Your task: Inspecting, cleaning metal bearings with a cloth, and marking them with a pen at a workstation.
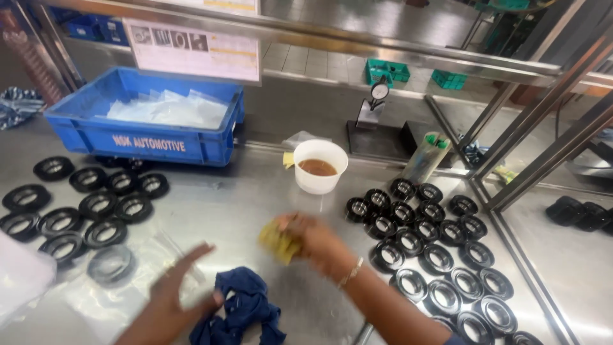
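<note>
You are holding a small yellow sponge (278, 241) bunched in your right hand (317, 241), fingers closed around it, just above the steel bench (242, 204) near its middle; the motion blur is making it hard to say whether the sponge is touching the surface or hovering a little over it. Your left hand (171, 295) is hanging open with the fingers spread, gripping nothing, just beside a crumpled dark blue cloth (246, 311) lying at the near edge and over a clear plastic bag (143, 268) flattened on the bench. Behind the sponge a white cup (320, 167) holding brownish liquid is standing upright, and to its right a clear bottle with a green cap (426, 156) is leaning. To your right, black ring-shaped parts (429, 255) are lying in tidy diagonal rows, shiny as if already wiped or coated, though that is a judgement. To your left, a looser group of black rings (80, 207) is lying flat, and these are looking like the share left to do. Further back on the left a blue crate (147, 115) with clear bags inside is sitting on the bench, and a dial gauge on a stand (375, 105) is standing behind the cup.
</note>
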